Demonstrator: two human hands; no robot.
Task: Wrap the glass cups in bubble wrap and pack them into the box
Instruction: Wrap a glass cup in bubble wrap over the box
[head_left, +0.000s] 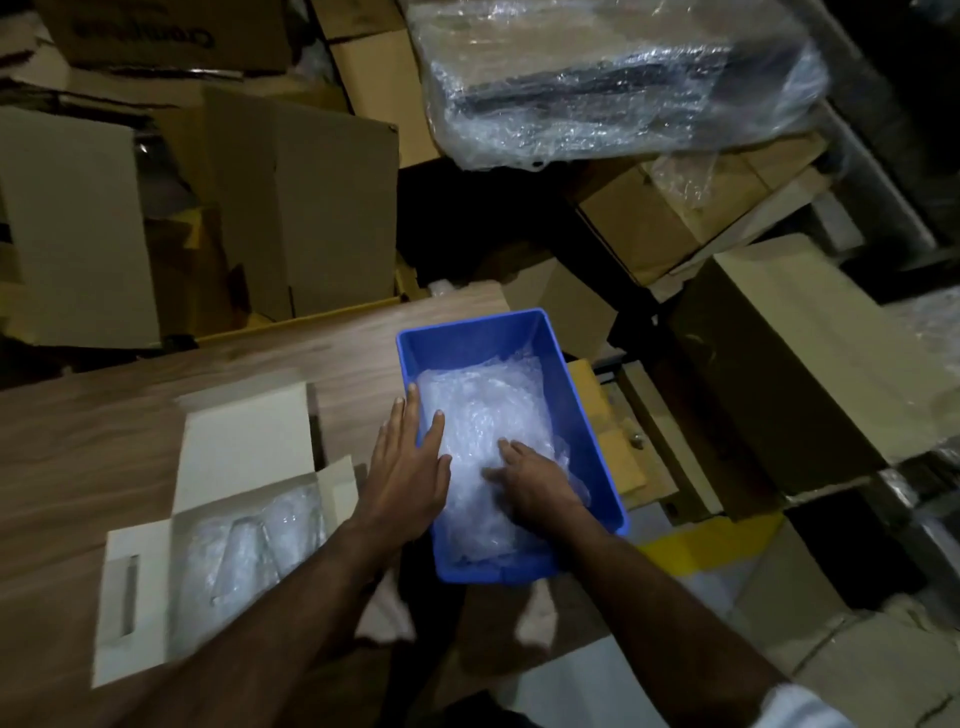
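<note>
Reaching into blue bin (587, 415) on wooden table (104, 447): left hand (408, 475) flat, fingers straight and lightly spread over left rim, right hand (530, 480) fingers curled into bubble wrap (483, 410) inside, grip unclear, wrapped cups (244, 551) lying in open white box (156, 582) at left.

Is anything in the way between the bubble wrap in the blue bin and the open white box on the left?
Only the blue plastic bin's left wall, with the left hand lying over it. Past that, bare wooden tabletop leads to the open white cardboard box, flaps spread.
</note>
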